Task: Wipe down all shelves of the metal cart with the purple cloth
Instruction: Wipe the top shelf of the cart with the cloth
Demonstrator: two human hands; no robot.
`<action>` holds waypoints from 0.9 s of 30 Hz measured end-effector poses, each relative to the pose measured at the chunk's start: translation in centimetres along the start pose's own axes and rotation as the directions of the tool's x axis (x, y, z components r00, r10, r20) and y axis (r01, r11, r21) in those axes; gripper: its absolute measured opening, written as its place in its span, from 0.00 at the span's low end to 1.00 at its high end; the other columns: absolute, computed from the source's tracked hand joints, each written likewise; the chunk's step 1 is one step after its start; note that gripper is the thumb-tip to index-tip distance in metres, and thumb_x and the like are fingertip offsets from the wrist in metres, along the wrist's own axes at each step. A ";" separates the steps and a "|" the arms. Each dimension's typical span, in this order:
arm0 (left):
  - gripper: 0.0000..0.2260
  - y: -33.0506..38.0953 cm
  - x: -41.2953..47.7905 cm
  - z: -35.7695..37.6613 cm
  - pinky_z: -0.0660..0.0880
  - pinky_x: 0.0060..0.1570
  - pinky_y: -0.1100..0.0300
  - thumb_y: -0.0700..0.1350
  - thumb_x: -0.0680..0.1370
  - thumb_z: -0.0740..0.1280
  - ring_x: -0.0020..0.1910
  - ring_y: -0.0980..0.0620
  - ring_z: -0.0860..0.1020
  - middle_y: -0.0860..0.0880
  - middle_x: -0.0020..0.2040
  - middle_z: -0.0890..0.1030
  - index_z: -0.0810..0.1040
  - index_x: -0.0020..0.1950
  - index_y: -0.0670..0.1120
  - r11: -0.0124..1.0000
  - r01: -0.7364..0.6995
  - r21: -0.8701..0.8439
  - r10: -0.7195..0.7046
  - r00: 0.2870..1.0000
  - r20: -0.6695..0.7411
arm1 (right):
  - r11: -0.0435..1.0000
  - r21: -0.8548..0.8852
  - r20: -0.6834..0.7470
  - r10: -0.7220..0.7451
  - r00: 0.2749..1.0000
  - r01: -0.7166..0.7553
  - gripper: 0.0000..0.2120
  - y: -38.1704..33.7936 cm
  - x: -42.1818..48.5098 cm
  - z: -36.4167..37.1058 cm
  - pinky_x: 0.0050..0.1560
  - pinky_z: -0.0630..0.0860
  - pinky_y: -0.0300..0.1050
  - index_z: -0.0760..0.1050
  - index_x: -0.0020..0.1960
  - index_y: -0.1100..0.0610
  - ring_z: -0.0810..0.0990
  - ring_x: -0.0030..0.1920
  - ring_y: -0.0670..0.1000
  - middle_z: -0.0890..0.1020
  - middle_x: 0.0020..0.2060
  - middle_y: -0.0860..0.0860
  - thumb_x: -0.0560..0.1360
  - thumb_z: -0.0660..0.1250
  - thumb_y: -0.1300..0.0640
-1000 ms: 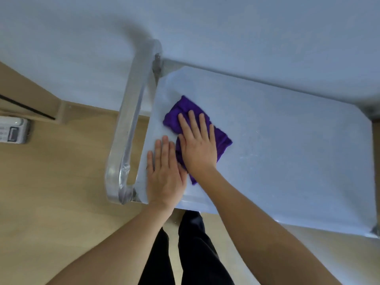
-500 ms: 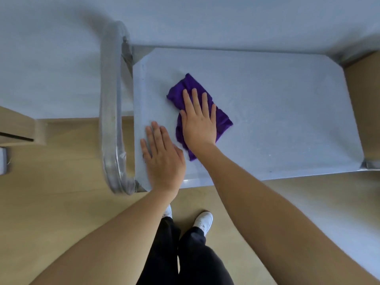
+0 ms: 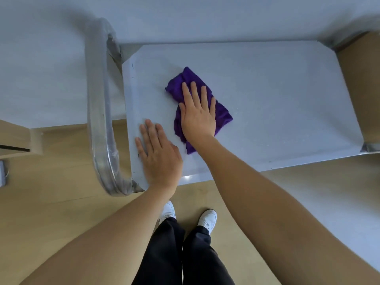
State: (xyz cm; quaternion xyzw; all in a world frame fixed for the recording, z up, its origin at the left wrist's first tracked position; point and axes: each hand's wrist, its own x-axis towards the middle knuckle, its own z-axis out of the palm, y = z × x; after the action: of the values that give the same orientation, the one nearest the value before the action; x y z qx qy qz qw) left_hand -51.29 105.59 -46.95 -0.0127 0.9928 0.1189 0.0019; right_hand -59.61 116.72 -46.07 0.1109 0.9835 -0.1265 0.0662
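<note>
The head camera looks straight down on the metal cart (image 3: 308, 153). Its top shelf (image 3: 277, 95) is flat and pale grey. A big shiny handle (image 3: 100, 124) bends round one short end of the shelf. Every place here is told from that handle.

The purple cloth (image 3: 223, 116) lies on the top shelf. It is a little way in from the handle, and it is closer to the handle than to the other end of the shelf. The cloth is crumpled, not neat.

The right hand (image 3: 196, 118) lies flat on top of the cloth. Its fingers (image 3: 194, 91) are straight and spread a bit. They press down on the cloth and do not curl round it. Some cloth sticks out past the fingertips, and some sticks out by the wrist.

The left hand (image 3: 159, 159) lies flat on the bare shelf, between the handle and the cloth. It is near the handle but does not touch it. Its fingers (image 3: 151, 134) are straight and close together, and they hold nothing. The thumb is just beside the cloth.

Two white shoes (image 3: 207, 220) and black trousers (image 3: 174, 254) are on the light wood floor (image 3: 51, 202), near the closer bend of the handle.

A brown thing (image 3: 359, 89) sits at the shelf end far from the handle. I cannot tell what it is.
</note>
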 end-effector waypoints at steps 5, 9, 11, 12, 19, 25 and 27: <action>0.24 0.3 0.1 -0.1 0.49 0.76 0.41 0.43 0.81 0.51 0.78 0.40 0.52 0.38 0.78 0.55 0.59 0.76 0.36 0.999 0.025 -0.033 -0.026 1.000 -0.008 | 0.997 -0.065 -0.020 -0.053 0.998 0.052 0.26 2.8 -10.6 0.9 0.77 0.49 0.56 0.50 0.80 0.47 0.50 0.79 0.55 0.54 0.79 0.49 0.84 0.49 0.48; 0.24 0.2 0.0 0.0 0.50 0.75 0.41 0.44 0.81 0.50 0.78 0.40 0.52 0.37 0.78 0.55 0.59 0.76 0.36 1.000 0.005 -0.023 -0.005 1.000 -0.015 | 0.994 -0.057 0.011 -0.089 0.996 0.090 0.25 4.8 -10.3 0.4 0.77 0.50 0.56 0.50 0.80 0.46 0.51 0.79 0.53 0.55 0.79 0.47 0.84 0.47 0.46; 0.24 0.1 -0.1 0.1 0.50 0.76 0.41 0.44 0.81 0.50 0.78 0.40 0.53 0.37 0.78 0.56 0.59 0.76 0.37 1.000 0.001 -0.014 -0.001 1.000 -0.020 | 0.999 -0.032 -0.008 -0.014 1.000 0.014 0.25 5.6 -8.0 -0.1 0.78 0.49 0.56 0.48 0.80 0.44 0.49 0.79 0.52 0.53 0.79 0.46 0.84 0.46 0.46; 0.24 0.1 -0.1 0.2 0.49 0.76 0.42 0.44 0.81 0.50 0.78 0.40 0.52 0.38 0.78 0.56 0.59 0.76 0.37 1.000 -0.002 -0.010 0.001 1.000 -0.022 | 0.998 -0.009 -0.021 0.058 0.998 -0.059 0.25 5.7 -7.1 -0.2 0.78 0.49 0.57 0.48 0.80 0.44 0.48 0.79 0.52 0.53 0.80 0.46 0.84 0.45 0.46; 0.23 0.2 0.1 0.5 0.50 0.75 0.41 0.43 0.80 0.53 0.78 0.40 0.54 0.37 0.78 0.57 0.61 0.75 0.37 1.000 0.008 -0.031 -0.008 1.000 -0.013 | 0.991 0.017 -0.049 0.136 0.990 -0.135 0.26 0.5 -9.4 1.5 0.78 0.46 0.58 0.48 0.80 0.45 0.48 0.79 0.56 0.53 0.80 0.49 0.83 0.49 0.48; 0.23 0.9 -0.5 -0.6 0.50 0.75 0.38 0.42 0.78 0.52 0.77 0.37 0.54 0.37 0.77 0.59 0.64 0.74 0.39 0.995 -0.082 -0.065 0.083 0.996 0.016 | 1.000 -0.018 -0.032 0.013 0.999 -0.014 0.24 5.5 -9.3 0.0 0.77 0.49 0.54 0.51 0.79 0.44 0.51 0.79 0.53 0.56 0.79 0.47 0.84 0.49 0.46; 0.24 2.8 -1.5 -1.3 0.54 0.74 0.40 0.40 0.77 0.53 0.77 0.38 0.56 0.38 0.77 0.61 0.64 0.73 0.39 0.981 -0.156 -0.113 0.161 0.986 0.033 | 1.000 -0.016 -0.021 0.003 1.000 -0.003 0.25 6.8 -9.0 -0.5 0.77 0.47 0.54 0.51 0.79 0.45 0.50 0.79 0.53 0.55 0.79 0.47 0.84 0.49 0.46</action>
State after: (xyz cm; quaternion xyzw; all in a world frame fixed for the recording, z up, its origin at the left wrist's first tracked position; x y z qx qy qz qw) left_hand -49.84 108.07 -45.04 0.0688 0.9824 0.1734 0.0126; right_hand -49.36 121.40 -45.73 0.1133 0.9849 -0.1174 0.0571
